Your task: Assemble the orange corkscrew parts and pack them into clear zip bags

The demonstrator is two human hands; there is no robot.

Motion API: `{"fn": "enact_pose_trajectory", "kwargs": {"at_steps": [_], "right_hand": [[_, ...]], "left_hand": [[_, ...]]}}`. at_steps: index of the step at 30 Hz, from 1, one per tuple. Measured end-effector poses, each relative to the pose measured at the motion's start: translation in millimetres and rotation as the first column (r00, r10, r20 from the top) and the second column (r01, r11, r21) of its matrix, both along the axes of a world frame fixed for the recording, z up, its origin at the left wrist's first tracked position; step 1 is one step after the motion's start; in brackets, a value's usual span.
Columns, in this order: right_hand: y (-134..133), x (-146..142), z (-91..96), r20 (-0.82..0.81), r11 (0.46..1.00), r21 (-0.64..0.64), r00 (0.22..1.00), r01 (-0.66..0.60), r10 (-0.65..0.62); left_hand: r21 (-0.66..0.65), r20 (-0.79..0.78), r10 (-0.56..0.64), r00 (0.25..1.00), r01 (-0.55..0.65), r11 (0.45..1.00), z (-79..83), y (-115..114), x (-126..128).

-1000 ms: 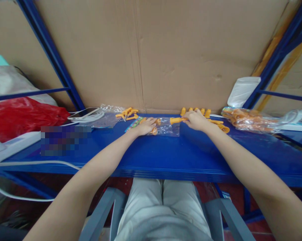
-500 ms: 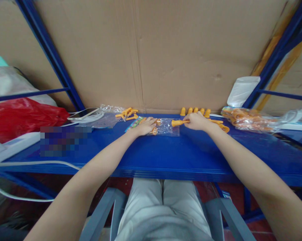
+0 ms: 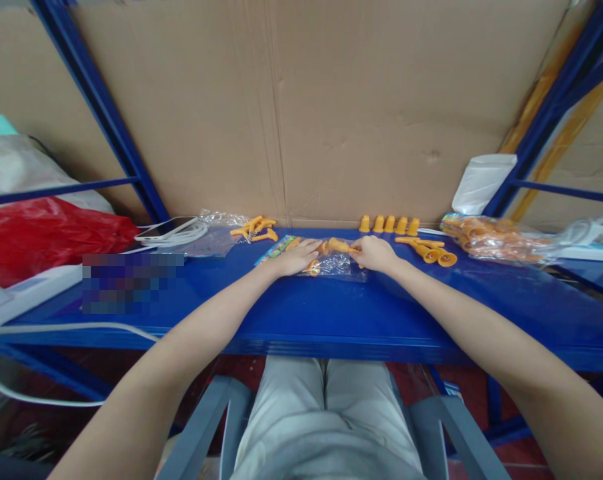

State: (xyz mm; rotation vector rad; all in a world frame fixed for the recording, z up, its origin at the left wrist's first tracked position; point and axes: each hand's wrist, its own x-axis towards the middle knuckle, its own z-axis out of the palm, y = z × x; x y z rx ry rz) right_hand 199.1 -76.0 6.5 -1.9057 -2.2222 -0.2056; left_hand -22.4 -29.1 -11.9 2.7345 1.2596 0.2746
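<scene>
My left hand [image 3: 297,257] lies flat with fingers stretched over a clear plastic bag [image 3: 344,270] with a colourful printed end. Orange plastic pieces show inside the bag beside my fingertips. My right hand [image 3: 375,254] is closed on the thin end of an orange horn-shaped plastic piece [image 3: 338,245], whose wide end points left, over or inside the bag; I cannot tell which. Just right of that hand lie several similar orange horn-shaped pieces [image 3: 430,255]. Behind them stands a row of small orange cups [image 3: 390,224].
Orange branched pieces with chains [image 3: 255,229] lie left of my hands near flat clear bags [image 3: 211,241]. A phone [image 3: 167,229] and white cable sit farther left, by a red bag [image 3: 56,233]. At right is a filled bag of orange parts [image 3: 496,237]. Cardboard [image 3: 281,120] closes the back.
My right hand has moved left with the orange horn-shaped piece, bringing it to the pieces in the bag. The bag has shifted slightly right and toward me under my left hand.
</scene>
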Motion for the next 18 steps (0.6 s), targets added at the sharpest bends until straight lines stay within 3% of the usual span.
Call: {"fn": "enact_pose_trajectory", "kwargs": {"at_steps": [4, 8, 13, 18], "right_hand": [[-1.4, 0.4, 0.3, -0.004, 1.000, 0.019, 1.000, -0.024, 0.024], [2.9, 4.5, 0.5, -0.131, 0.996, -0.026, 0.988, -0.088, 0.084], [5.2, 3.2, -1.1, -0.206, 1.000, 0.003, 0.979, 0.009, -0.008], [3.6, 2.1, -1.3, -0.185, 1.000, 0.020, 0.983, -0.013, 0.016]], "left_hand": [[-0.005, 0.045, 0.001, 0.999, -0.001, 1.000, -2.3, 0.1, 0.7], [0.003, 0.080, 0.001, 0.997, -0.001, 1.000, -5.2, 1.3, -0.2], [0.011, 0.086, -0.007, 0.996, 0.006, 1.000, -5.7, 0.5, -0.3], [0.035, 0.098, -0.031, 0.995, 0.027, 0.999, -4.4, -0.6, -0.3]]}}
